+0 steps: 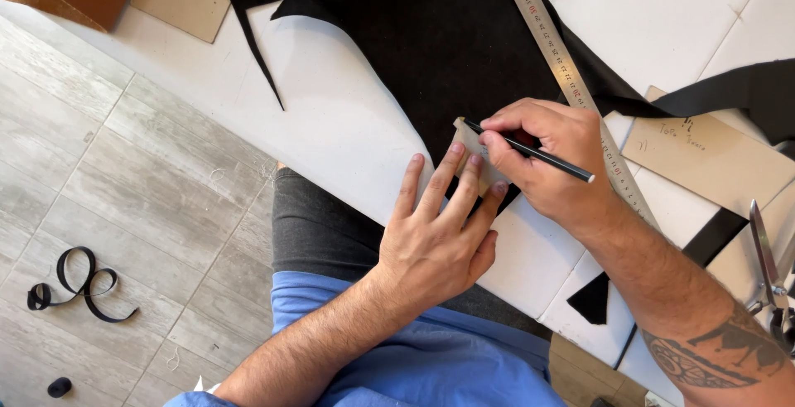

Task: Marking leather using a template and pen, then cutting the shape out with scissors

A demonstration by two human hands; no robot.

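My left hand [435,237] lies open, fingers flat on a small cardboard template [474,152] over black fabric [439,43]; right hand [551,158] grips a pencil [530,151], tip probably touching the template's edge.

Flat white counter [348,117]; broad black fabric sheet [447,34]; small tan cardboard template [476,154]; slim black pencil [530,152]; long silver metal ruler [563,67] with dark graduations; pale grey wood-grain floor [124,208]; curled black strap [79,283]; dark grey trousers [319,233]; light blue shirt [431,366].
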